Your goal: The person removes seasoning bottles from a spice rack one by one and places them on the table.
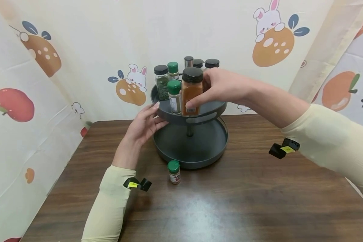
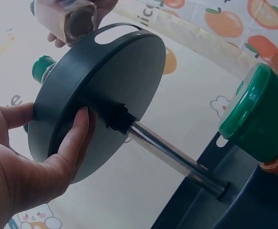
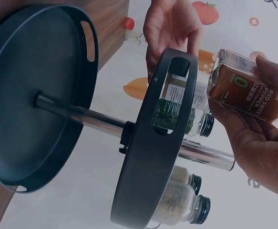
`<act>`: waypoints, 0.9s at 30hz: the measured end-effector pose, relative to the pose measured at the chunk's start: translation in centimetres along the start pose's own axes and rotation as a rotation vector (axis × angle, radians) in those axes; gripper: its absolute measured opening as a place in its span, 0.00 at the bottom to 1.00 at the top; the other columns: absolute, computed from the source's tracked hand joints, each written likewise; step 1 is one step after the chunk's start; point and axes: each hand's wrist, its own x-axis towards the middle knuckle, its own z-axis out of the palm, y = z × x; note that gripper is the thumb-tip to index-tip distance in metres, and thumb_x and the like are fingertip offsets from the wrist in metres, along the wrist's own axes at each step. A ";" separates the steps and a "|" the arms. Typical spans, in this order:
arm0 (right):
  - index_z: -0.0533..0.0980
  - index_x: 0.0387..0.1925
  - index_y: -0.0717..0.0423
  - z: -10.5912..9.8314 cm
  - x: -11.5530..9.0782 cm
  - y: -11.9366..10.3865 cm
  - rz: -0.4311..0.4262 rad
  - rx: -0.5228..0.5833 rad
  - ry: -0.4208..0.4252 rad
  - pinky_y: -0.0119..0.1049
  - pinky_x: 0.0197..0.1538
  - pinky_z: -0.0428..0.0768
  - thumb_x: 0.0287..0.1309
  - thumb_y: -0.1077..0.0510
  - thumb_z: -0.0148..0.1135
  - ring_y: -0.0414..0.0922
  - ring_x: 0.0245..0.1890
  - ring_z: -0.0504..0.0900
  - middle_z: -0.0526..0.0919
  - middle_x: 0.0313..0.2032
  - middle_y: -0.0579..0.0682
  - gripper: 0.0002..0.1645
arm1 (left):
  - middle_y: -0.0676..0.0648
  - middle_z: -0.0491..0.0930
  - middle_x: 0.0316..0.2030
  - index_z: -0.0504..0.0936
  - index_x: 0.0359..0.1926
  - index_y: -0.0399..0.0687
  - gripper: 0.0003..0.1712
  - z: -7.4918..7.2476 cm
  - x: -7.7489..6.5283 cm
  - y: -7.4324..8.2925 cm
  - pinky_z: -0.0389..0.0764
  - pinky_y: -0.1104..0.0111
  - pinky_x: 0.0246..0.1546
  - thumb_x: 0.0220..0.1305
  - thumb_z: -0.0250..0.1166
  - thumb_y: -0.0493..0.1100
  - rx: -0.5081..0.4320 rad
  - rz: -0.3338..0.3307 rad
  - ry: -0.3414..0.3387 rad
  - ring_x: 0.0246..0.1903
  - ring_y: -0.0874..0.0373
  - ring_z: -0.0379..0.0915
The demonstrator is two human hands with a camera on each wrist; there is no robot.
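Red pepper jar [image 1: 191,93] pinched by its sides in the right grip [image 1: 222,85], base left free, held upright above the upper tray [image 1: 175,119]! And that tray is pinched at its edge by the left grip [image 1: 145,124], fingers beneath, presumably for steadiness.

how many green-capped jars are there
3: one jar standing on the table, plus a front jar and a back jar on the upper tray. More may be hidden.

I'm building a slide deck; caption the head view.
Right hand holds an orange jar at the upper tray, left hand grips its edge; a green-capped jar stands on the table.
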 end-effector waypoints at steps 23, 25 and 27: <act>0.77 0.56 0.55 5.4 -4.4 3.2 -0.337 0.260 -0.096 0.47 0.55 0.82 0.51 0.61 0.75 0.45 0.50 0.82 0.85 0.51 0.47 0.29 | 0.41 0.75 0.48 0.53 0.73 0.35 0.39 0.1 0.1 0.1 0.85 0.65 0.46 0.71 0.59 0.48 0.029 -0.013 0.024 0.46 0.48 0.78; 0.77 0.57 0.55 6.1 -4.7 3.8 -0.337 0.298 -0.104 0.48 0.56 0.81 0.51 0.62 0.74 0.46 0.52 0.82 0.85 0.52 0.48 0.30 | 0.40 0.75 0.48 0.53 0.73 0.35 0.40 0.0 0.0 0.1 0.85 0.65 0.46 0.71 0.60 0.49 0.028 -0.012 0.025 0.46 0.49 0.78; 0.77 0.57 0.55 6.7 -4.9 4.4 -0.339 0.322 -0.103 0.49 0.57 0.80 0.51 0.62 0.74 0.46 0.53 0.81 0.85 0.52 0.48 0.30 | 0.40 0.75 0.48 0.53 0.73 0.35 0.40 0.1 0.0 0.1 0.85 0.65 0.47 0.70 0.60 0.49 0.026 -0.011 0.022 0.46 0.49 0.78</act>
